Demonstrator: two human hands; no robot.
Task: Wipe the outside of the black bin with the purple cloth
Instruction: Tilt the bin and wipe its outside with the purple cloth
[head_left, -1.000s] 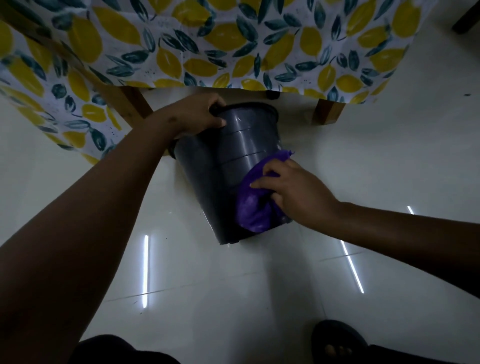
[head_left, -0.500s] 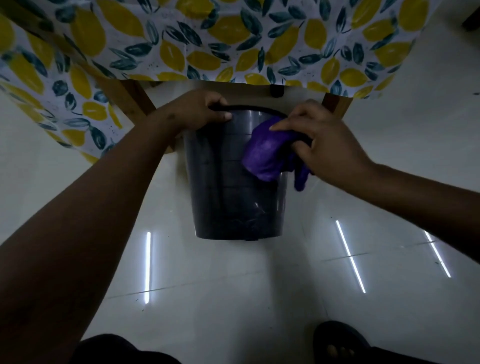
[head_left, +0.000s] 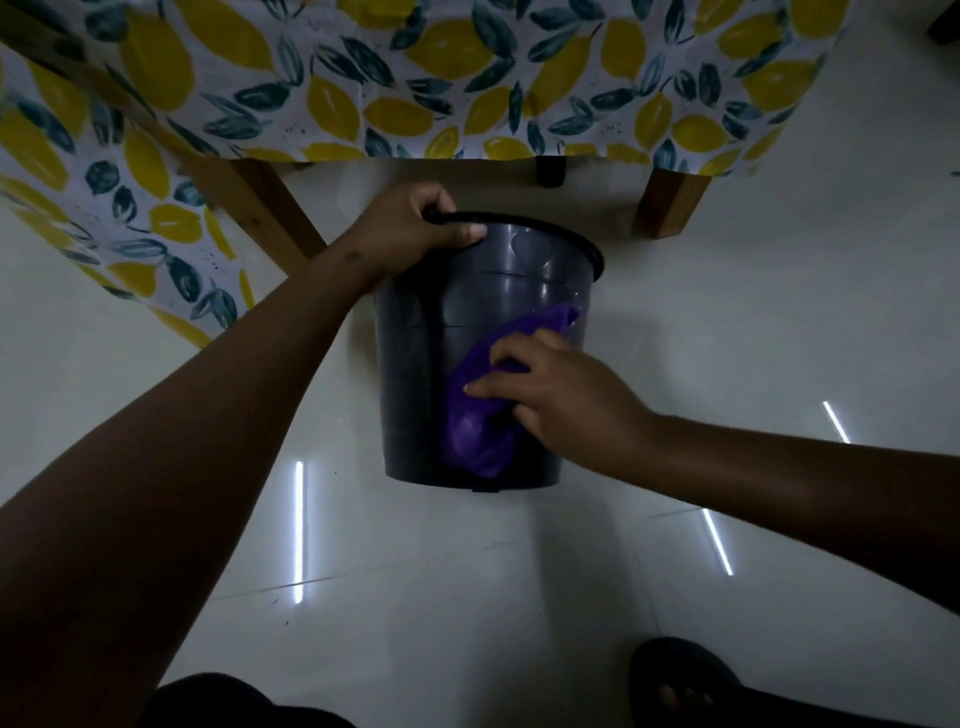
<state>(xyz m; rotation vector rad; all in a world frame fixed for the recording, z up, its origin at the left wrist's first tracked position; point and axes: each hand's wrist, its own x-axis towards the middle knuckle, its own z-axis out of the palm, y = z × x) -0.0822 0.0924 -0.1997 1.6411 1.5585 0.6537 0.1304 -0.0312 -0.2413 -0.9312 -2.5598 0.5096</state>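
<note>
1. Head view, change: compared with half a second before, the right hand (head_left: 566, 400) had moved the purple cloth (head_left: 480, 415) from just under the rim down to the lower wall of the black bin (head_left: 415, 374); one downward pass looked complete.
2. Head view, hands: the left hand (head_left: 410, 228) was clenched on the rim, steadying the bin on the floor (head_left: 467, 597). The right hand lay with spread fingers, pressing the cloth against the wall.
3. Head view, clearance: open floor lay at both sides and the near side. Behind, a desk leg (head_left: 670, 202) and the hanging tablecloth (head_left: 467, 78) stood near, limiting access to the far wall, which probably remained unwiped.
</note>
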